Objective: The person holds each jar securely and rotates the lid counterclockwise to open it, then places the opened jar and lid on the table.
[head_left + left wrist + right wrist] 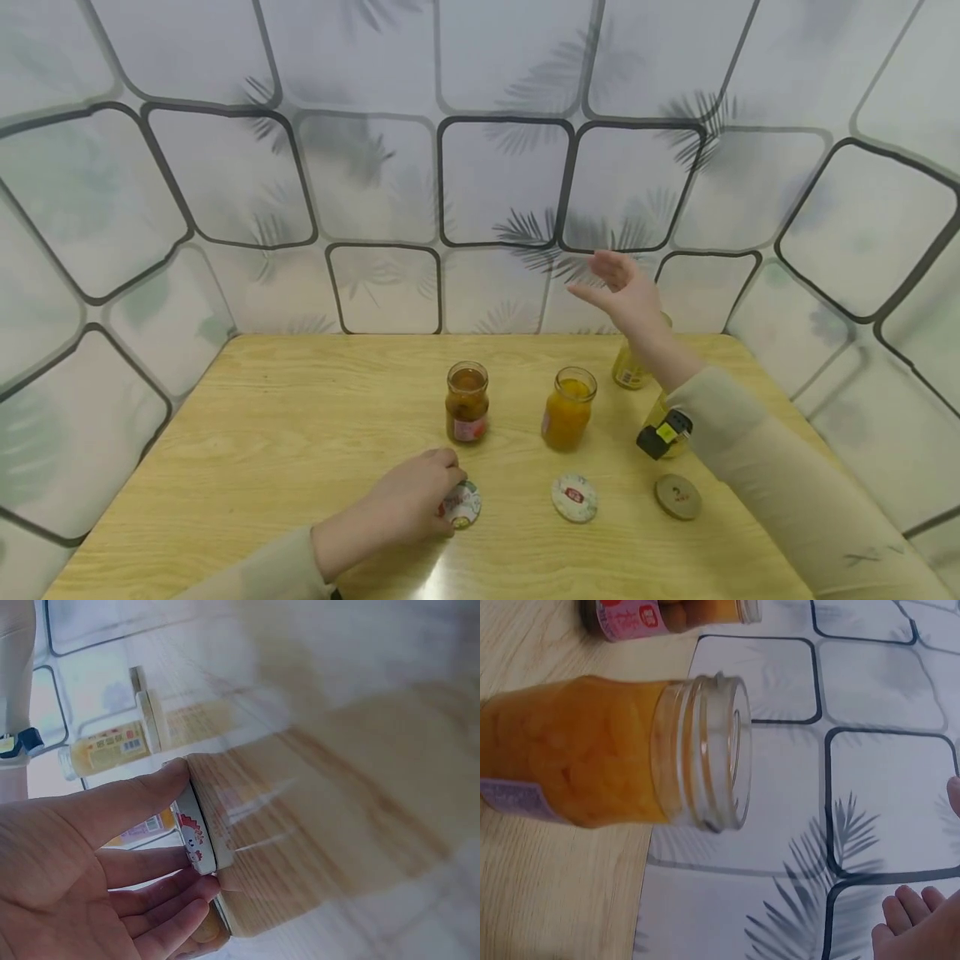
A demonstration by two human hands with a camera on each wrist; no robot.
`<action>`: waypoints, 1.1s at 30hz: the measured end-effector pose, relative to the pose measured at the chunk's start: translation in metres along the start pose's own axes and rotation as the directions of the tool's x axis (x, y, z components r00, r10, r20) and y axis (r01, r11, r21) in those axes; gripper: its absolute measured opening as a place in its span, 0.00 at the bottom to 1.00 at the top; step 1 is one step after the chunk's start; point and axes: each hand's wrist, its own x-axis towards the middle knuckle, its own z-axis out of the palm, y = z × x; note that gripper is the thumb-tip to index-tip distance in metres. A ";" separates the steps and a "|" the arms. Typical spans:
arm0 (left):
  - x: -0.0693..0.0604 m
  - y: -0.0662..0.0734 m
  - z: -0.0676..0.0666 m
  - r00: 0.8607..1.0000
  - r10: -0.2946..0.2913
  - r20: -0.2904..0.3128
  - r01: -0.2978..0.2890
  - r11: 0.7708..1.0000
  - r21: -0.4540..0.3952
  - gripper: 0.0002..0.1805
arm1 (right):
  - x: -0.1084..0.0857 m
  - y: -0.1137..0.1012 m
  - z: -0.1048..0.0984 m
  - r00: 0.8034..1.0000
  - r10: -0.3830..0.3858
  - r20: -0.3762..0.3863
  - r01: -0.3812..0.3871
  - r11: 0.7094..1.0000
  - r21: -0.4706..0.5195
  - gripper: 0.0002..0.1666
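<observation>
My left hand (401, 504) is low at the table's front, pinching a white patterned jar lid (193, 829) between thumb and fingers. Just beyond it stands an uncapped glass jar of dark fruit (467, 417). To the right, an uncapped jar of orange fruit (567, 417) shows its threaded glass rim in the right wrist view. My right hand (628, 296) is raised above the far right of the table, fingers apart from the thumb and nothing in it. Under and behind that arm are two yellow jars, one farther back (628, 369) and one nearer (656, 413), both partly hidden.
On the wooden table (300, 417), a second white lid (575, 498) lies in front of the orange jar. A tan lid (678, 497) lies farther right, near my right sleeve. Patterned panels (386, 287) close off the back and sides.
</observation>
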 end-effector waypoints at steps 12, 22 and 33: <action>-0.001 -0.001 0.002 1.000 0.007 -0.008 -0.007 1.000 -0.011 0.33 | 0.011 0.034 -0.034 0.984 0.088 -0.157 -0.085 0.996 0.023 0.51; -0.001 -0.003 0.003 1.000 0.016 -0.015 -0.017 1.000 -0.010 0.34 | 0.012 0.050 -0.047 0.964 0.192 -0.185 -0.190 0.981 0.028 0.57; -0.001 -0.002 0.004 1.000 0.008 -0.006 -0.008 1.000 0.003 0.34 | 0.007 0.060 -0.046 0.918 0.318 -0.236 -0.330 0.944 -0.011 0.63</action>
